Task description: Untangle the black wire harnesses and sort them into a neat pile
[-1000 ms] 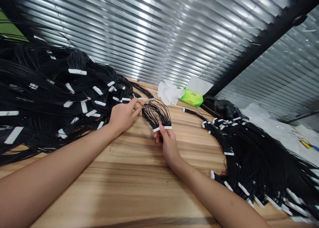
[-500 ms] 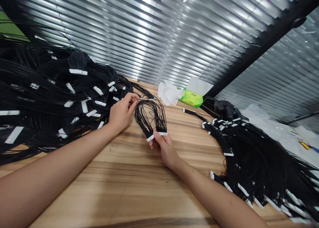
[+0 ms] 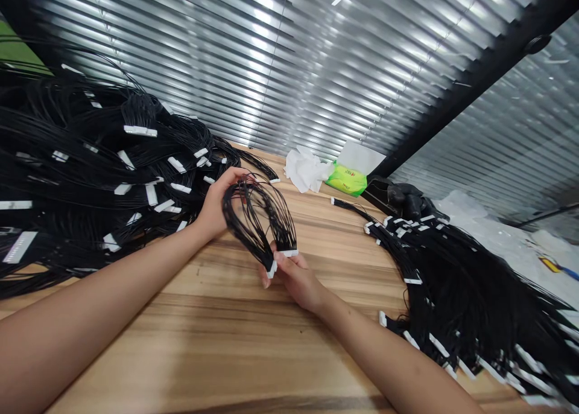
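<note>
A black wire harness is bent into a loop above the wooden table, with a white connector at each of its two ends. My right hand pinches it close to the white connectors, which sit side by side but angled apart. Around the upper left of the loop is my left hand, closed on the wires; some of its fingers are hidden behind them. Just past the loop, another harness end with a white connector lies on the table.
To the left is a large heap of black harnesses with white connectors. A second pile spreads over the right side. Crumpled tissue and a green tissue pack lie at the back, before a corrugated metal wall.
Both hands have drawn the harness slightly toward me. The loop has widened and tilted left, and its left connector has turned steeper. My left hand has moved in against the wires.
</note>
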Available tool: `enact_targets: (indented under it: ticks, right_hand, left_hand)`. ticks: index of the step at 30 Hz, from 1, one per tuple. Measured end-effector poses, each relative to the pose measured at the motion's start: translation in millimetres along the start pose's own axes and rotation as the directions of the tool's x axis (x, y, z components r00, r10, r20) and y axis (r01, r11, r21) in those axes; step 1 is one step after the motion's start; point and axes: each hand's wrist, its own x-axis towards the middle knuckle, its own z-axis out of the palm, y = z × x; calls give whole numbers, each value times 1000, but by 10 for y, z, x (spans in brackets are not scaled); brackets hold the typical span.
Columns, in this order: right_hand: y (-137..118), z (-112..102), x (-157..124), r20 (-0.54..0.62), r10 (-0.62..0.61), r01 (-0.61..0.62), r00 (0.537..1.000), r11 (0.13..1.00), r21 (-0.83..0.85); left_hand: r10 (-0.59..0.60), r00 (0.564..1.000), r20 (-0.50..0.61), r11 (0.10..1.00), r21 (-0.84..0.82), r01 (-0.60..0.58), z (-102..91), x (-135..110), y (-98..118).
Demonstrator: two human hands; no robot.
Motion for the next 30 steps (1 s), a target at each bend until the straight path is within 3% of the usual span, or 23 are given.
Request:
enact_targets:
  ticks: [3,6,9,13,17,22,25,30]
  right_hand:
    - [9,-8,-23,52,57,-56,997,998,-25]
    - [18,-14,-13,30,53,-53,998,999,-2]
    - [12,-10,35,-75,-20,24,997,998,55]
    - [-19,-24,116,-305,-85,119,949,989,93]
    - [-24,-61,168,-435,-103,164,894,981,104]
    - [25,-63,168,-452,-76,101,889,994,30]
    - [45,-71,168,-461,-91,99,883,995,-6]
    - [58,-152,203,-589,-131,170,797,985,11]
  left_hand:
    - [-57,996,75,993,-102,64,6,-20,35]
    - [-71,997,15,996,-55,71,5,-3,16]
    - [-88,990,-109,996,-33,85,-11,55,-34]
    - [-194,966,-169,967,-200,159,-28,131,-85]
    - [-281,950,-135,940,-238,244,-45,143,-91]
    - [-392,917,-74,897,-253,363,-112,134,-107]
    - [-404,913,-59,884,-281,373,-126,141,-115]
    - [-363,931,-15,878,-339,337,-34,128,-107]
